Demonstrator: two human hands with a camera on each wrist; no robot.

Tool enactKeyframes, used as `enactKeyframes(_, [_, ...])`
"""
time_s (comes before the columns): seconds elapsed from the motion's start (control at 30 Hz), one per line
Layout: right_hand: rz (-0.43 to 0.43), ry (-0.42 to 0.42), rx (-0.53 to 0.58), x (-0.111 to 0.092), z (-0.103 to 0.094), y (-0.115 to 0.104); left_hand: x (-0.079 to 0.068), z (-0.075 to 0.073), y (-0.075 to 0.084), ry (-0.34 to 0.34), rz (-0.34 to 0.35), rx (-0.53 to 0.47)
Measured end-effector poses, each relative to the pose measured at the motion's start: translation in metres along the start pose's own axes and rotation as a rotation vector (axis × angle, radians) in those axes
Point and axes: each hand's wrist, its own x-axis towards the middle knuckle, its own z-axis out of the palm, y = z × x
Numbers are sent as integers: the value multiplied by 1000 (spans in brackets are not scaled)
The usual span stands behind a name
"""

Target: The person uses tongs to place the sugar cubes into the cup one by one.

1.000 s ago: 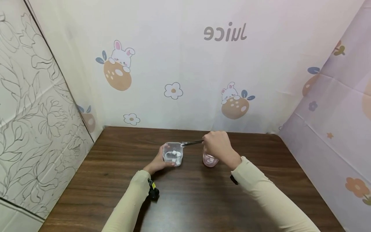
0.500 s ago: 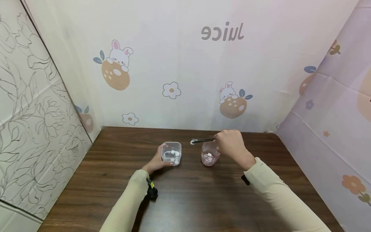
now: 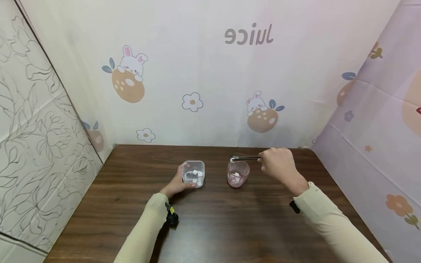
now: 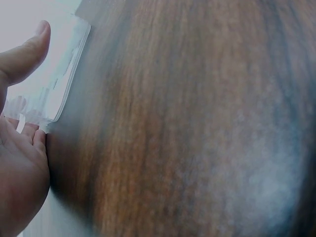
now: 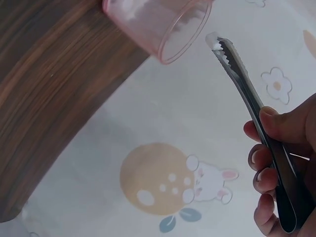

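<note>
My left hand (image 3: 176, 183) grips a clear square plastic container (image 3: 193, 174) by its left side, thumb along the near wall. Several small white cubes (image 3: 198, 174) lie inside it. With curled fingers my right hand (image 3: 279, 164) holds metal tongs (image 5: 256, 108), whose serrated tips pinch one small white piece (image 5: 214, 41). In the head view those tips overlap the rim of a pink transparent cup (image 3: 238, 173); the right wrist view shows the piece just outside the cup's mouth. More white cubes sit in the cup's bottom.
Both the container and the cup stand on a dark wooden table (image 3: 210, 223). A printed curtain (image 3: 210, 65) rises behind the table's back edge, and patterned walls flank it on both sides. A black wrist device (image 3: 172, 215) is strapped at the left sleeve.
My right hand has carried the tongs with the white piece rightward, from the container's rim over to the cup. My left hand keeps its hold on the container.
</note>
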Motion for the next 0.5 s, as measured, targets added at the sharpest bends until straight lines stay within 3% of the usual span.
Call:
enactKeyframes(0.17, [11,-24,-3,-7,-1,6,-2,-1,2,-13,-7,-12])
enactKeyframes(0.4, [8,-33,-4,-16,4,9,-12,-2,29,-51,-8,-7])
enactKeyframes(0.5, [-10,-24,-3,-18,11,8,-11,-1,28,-41,-3,-11])
